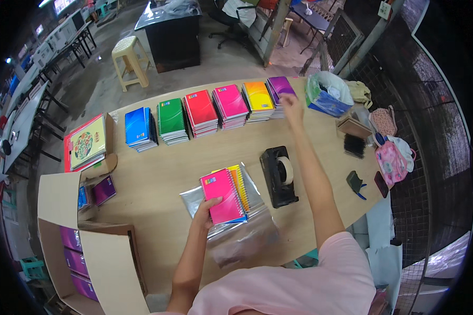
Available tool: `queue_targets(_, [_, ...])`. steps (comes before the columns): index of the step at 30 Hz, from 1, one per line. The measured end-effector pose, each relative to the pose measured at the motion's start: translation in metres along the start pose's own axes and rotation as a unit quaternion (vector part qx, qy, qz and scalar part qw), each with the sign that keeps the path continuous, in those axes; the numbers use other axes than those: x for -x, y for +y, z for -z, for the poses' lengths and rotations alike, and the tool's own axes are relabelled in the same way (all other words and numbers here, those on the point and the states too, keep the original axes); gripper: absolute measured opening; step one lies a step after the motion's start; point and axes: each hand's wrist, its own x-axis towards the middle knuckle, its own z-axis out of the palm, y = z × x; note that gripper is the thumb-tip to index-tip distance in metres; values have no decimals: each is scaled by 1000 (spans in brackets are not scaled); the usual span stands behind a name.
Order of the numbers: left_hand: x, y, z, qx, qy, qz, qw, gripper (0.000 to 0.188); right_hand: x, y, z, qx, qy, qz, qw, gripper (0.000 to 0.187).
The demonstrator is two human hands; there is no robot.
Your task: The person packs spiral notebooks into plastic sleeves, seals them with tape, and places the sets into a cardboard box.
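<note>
My left hand [205,208] grips the near edge of a small stack of spiral notebooks [223,194], pink on top with orange and yellow ones fanned beneath, lying on a clear plastic wrap [242,231]. My right hand [291,102] reaches far across the table and rests on the purple notebook pile [279,87] at the right end of a row. That row runs leftward through orange [258,97], pink [230,104], red [200,109], green [171,118] and blue [138,127] piles.
A black tape dispenser [278,173] stands right of the held stack. An open cardboard box [73,236] with purple notebooks sits at the left, colourful books [87,142] above it. Bags, a pink pouch [391,160] and a brush [355,145] crowd the right end.
</note>
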Motion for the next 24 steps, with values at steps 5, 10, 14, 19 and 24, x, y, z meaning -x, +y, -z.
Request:
queue_targets(5, [-2,-3,2,39,23,7,999,45,-118,77,47,265,-10,-232,936,41])
queue_targets(10, [-5,3,5,1,48,-24,999,44,-130,54,12,321,-173,-203,908,46])
queue_targets(14, [-10,4,9,-2,49,-24,999,45,-126,35,13,259,-142,-278,914,44])
queue_targets(19, [-11,1,4,-7,43,-34,999,45,-120,20,6,310,-174,-332,874,48])
queue_targets(24, [-14,-3,-11,9,36,-28,999,45,-122,43,13,279,-146,-322,893,56])
